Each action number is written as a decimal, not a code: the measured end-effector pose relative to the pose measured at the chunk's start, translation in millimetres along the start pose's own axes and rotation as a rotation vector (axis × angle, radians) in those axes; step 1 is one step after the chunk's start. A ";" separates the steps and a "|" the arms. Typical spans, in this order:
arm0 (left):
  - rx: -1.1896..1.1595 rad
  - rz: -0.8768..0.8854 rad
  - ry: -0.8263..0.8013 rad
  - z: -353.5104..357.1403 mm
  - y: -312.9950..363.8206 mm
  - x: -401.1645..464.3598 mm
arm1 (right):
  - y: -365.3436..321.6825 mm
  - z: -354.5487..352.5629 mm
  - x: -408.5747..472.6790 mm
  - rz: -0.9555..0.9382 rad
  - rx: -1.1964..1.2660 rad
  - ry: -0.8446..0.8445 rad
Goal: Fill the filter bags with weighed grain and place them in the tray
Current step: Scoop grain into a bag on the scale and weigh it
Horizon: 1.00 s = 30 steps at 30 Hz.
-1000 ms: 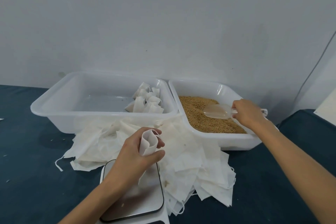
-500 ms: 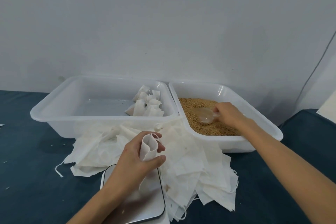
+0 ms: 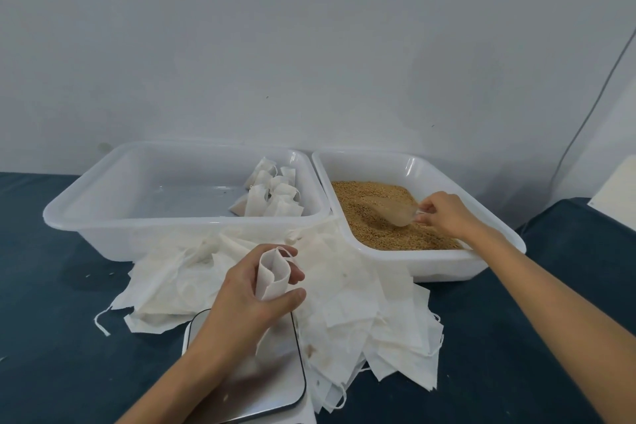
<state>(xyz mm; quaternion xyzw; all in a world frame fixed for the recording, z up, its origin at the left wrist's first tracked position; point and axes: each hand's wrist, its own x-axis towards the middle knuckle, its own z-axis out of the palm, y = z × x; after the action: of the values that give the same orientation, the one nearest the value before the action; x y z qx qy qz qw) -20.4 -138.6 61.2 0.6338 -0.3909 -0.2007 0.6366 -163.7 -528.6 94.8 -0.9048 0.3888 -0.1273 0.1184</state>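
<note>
scoop point(image 3: 394, 212) dug deeper into grain point(image 3: 378, 231) | right hand point(image 3: 444, 213) grips it | left hand point(image 3: 247, 296) holds filter bag point(image 3: 272, 277)

The scale point(image 3: 247, 385) at 6 o'clock runs off the bottom edge, and the left hand point(image 3: 241, 299) and forearm cover much of its plate; its display cannot be seen. The lower part of the filter bag point(image 3: 272, 277) disappears behind that hand's palm. The pile of empty bags point(image 3: 361, 313) tucks under the tray point(image 3: 103, 227) at 10 o'clock, so its far edge is hidden. In the grain tub point(image 3: 447, 265) at 2 o'clock, the scoop point(image 3: 392, 212) is blurred, its handle buried in the right hand point(image 3: 447, 213); how much grain point(image 3: 371, 231) it holds cannot be told. Both forearms leave the frame below. The filled bags point(image 3: 272, 196) overlap, too small to count.
</note>
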 end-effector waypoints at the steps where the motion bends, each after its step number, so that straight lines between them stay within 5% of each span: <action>1: -0.001 0.001 -0.002 0.4 0.2 0.0 | 1.8 -0.8 -3.2 -0.005 0.004 0.005; 10: -0.013 0.012 -0.007 3.3 0.4 -1.3 | -35.2 -19.8 -44.2 -0.190 0.251 0.049; 15: -0.031 0.000 -0.012 0.5 2.6 -3.4 | -84.7 -33.5 -88.4 -0.414 0.441 -0.079; 19: -0.040 -0.015 -0.027 -0.2 3.4 -4.1 | -112.6 -46.9 -115.9 -0.557 0.377 -0.126; 30: -0.097 -0.077 -0.040 1.1 0.4 -4.7 | -134.6 -67.6 -126.2 -0.768 -0.094 0.078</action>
<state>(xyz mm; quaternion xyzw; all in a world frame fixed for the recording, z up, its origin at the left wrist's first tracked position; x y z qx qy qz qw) -24.2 -135.7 60.3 0.6126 -0.3686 -0.2563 0.6505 -178.9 -353.6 183.0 -0.9834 0.0312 -0.1789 0.0054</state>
